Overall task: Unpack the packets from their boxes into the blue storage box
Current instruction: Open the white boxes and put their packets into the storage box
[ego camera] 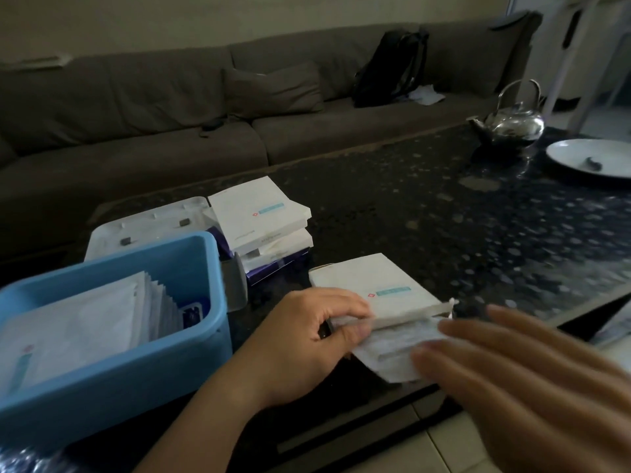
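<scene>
Mid-extraction: left hand (304,339) grips the near end of the white box (372,288) on the table (444,216), fingers curled around its open flap. Packets (386,353) stick halfway out of it. Right hand (505,377) is flat-fingered, motion-blurred, probably resting on the packets but holding nothing. Next: pull the packets free, carry them left into the blue storage box (136,367), already holding a row of packets. Two more boxes (263,227) are stacked behind it. Box mouth hidden by fingers.

The room was dim, lit by daylight from the upper right; the outstretched right hand (532,387) was motion-blurred, and the long grey fabric sofa (170,107) bowed with wide-angle distortion.
</scene>
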`<state>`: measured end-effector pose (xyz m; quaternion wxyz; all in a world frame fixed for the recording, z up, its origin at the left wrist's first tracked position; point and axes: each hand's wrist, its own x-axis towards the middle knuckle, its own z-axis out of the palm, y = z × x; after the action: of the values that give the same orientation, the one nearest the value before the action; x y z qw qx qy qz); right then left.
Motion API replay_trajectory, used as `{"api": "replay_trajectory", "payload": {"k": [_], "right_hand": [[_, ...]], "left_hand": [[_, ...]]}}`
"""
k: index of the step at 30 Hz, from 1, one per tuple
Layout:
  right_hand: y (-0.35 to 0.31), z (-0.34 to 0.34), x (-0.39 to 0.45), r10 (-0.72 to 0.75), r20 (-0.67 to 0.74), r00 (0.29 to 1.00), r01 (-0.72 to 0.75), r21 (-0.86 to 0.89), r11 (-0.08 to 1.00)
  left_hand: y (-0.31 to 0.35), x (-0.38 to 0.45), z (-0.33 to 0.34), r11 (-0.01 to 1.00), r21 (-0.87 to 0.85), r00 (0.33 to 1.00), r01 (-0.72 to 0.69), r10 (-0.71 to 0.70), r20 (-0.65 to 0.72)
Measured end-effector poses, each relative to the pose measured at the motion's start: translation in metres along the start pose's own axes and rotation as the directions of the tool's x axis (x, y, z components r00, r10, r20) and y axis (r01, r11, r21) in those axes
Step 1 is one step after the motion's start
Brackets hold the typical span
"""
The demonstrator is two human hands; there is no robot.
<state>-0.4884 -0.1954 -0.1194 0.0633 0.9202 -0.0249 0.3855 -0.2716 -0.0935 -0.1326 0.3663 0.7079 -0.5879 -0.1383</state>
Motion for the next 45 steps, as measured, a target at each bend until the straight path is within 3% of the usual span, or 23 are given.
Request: {"api": "replay_trajectory", "payload": {"k": [3,6,8,9,10,11,12,13,15,18,19,21,22,25,27,28,31,33,35,37,42,45], "right_hand": [[0.024,-0.026,0.023,0.195,0.144,0.97,-0.226,0.251,0.941],[0.037,-0.039,0.069,0.333,0.439,0.835,-0.513,0.4,0.759],[0.048,-0.033,0.095,0.25,0.595,0.764,-0.558,0.414,0.719],[0.051,-0.03,0.108,0.22,0.663,0.716,-0.589,0.405,0.699],[0.052,-0.026,0.12,0.201,0.709,0.675,-0.617,0.394,0.682],[0.052,-0.022,0.131,0.189,0.737,0.649,-0.64,0.394,0.66],[0.05,-0.016,0.141,0.172,0.755,0.633,-0.655,0.403,0.639],[0.048,-0.01,0.15,0.159,0.767,0.621,-0.661,0.405,0.631],[0.04,0.001,0.166,0.139,0.77,0.623,-0.654,0.415,0.633],[0.028,0.015,0.177,0.279,0.602,0.748,-0.626,0.501,0.597],[0.025,0.018,0.176,0.383,0.498,0.778,-0.626,0.567,0.535],[0.02,0.024,0.167,0.538,0.414,0.735,-0.638,0.692,0.339],[0.016,0.028,0.162,0.538,0.466,0.702,-0.654,0.72,0.23],[-0.007,0.041,0.156,0.341,0.709,0.617,-0.752,0.659,-0.01],[-0.018,0.05,0.164,0.269,0.742,0.614,-0.767,0.642,-0.022],[-0.023,0.053,0.173,0.264,0.744,0.613,-0.772,0.636,-0.001],[-0.037,0.058,0.205,0.259,0.734,0.627,-0.769,0.636,0.061],[-0.049,0.066,0.226,0.204,0.73,0.652,-0.757,0.639,0.132],[-0.064,0.078,0.244,0.134,0.731,0.669,-0.739,0.636,0.22],[-0.079,0.094,0.261,0.084,0.744,0.663,-0.732,0.62,0.283],[-0.106,0.134,0.289,-0.01,0.82,0.572,-0.745,0.525,0.411],[-0.114,0.152,0.29,-0.051,0.858,0.511,-0.751,0.475,0.458]], "left_hand": [[0.0,-0.003,-0.007,0.988,0.151,0.977,0.015,-0.046,0.206],[0.005,-0.003,-0.017,0.97,0.244,0.92,-0.016,-0.081,0.382],[0.014,-0.006,-0.033,0.995,-0.019,0.888,0.093,-0.074,0.454],[0.019,-0.009,-0.041,0.948,-0.281,0.859,0.152,0.014,0.512],[0.026,-0.012,-0.048,0.82,-0.533,0.839,0.209,0.13,0.529],[0.032,-0.015,-0.052,0.654,-0.71,0.855,0.263,0.183,0.486],[0.039,-0.018,-0.053,0.552,-0.78,0.902,0.294,0.11,0.418],[0.044,-0.018,-0.052,0.51,-0.8,0.934,0.315,-0.02,0.355],[0.045,-0.017,-0.048,0.473,-0.784,0.907,0.401,-0.322,0.269],[0.052,-0.019,-0.057,0.267,-0.895,0.858,0.358,-0.472,0.202],[0.054,-0.023,-0.064,0.184,-0.936,0.852,0.299,-0.493,0.175],[0.053,-0.031,-0.077,0.031,-0.986,0.843,0.162,-0.524,0.122],[0.053,-0.036,-0.084,-0.03,-0.995,0.84,0.095,-0.533,0.096],[0.05,-0.055,-0.103,-0.118,-0.99,0.813,-0.083,-0.582,0.002],[0.044,-0.069,-0.115,-0.06,-0.988,0.794,-0.145,-0.603,-0.08],[0.037,-0.077,-0.122,0.023,-0.989,0.785,-0.143,-0.606,-0.127],[0.019,-0.104,-0.154,0.505,-0.863,0.741,0.028,-0.59,-0.321],[0.009,-0.126,-0.179,0.715,-0.671,0.723,0.194,-0.567,-0.395],[-0.002,-0.148,-0.2,0.757,-0.591,0.705,0.279,-0.579,-0.409],[-0.013,-0.167,-0.215,0.767,-0.556,0.645,0.32,-0.606,-0.465],[-0.044,-0.187,-0.233,0.813,-0.457,0.349,0.36,-0.572,-0.742],[-0.052,-0.187,-0.234,0.804,-0.421,0.375,0.42,-0.576,-0.727]]}}
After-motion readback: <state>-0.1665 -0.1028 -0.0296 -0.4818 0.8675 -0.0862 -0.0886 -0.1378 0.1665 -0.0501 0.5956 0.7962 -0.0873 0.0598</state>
